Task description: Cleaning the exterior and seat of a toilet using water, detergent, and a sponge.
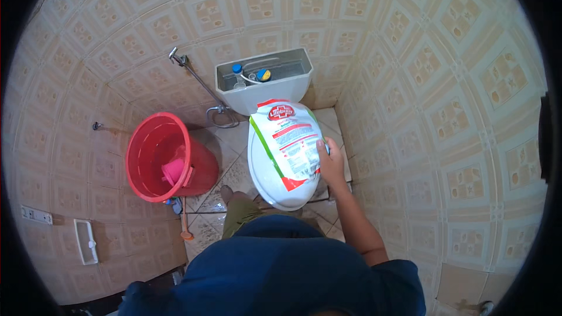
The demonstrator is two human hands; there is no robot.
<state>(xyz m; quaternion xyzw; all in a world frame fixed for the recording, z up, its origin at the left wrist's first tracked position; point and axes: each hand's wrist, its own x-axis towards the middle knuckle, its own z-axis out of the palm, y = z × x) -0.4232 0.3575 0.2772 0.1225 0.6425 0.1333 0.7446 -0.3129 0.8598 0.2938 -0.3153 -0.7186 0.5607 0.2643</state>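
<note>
My right hand [332,162] grips the right edge of a white, red and green Lifebuoy refill pouch [293,145], its thumb lying over the printed face. The pouch is held above the toilet's white lid [265,175], which is down, and covers much of it. Behind the lid, the toilet's cistern [268,94] stands with its top off. Inside it I see a blue-capped valve [237,69] and a blue and yellow flush button [264,74]. My left hand is out of view.
On the left stands a red bucket [206,171] with a pink mug [173,171] inside. A bidet sprayer [178,58] with a metal hose hangs on the tiled wall. An orange-ended brush or handle [186,233] lies on the wet floor. A tap [97,126] juts from the left wall.
</note>
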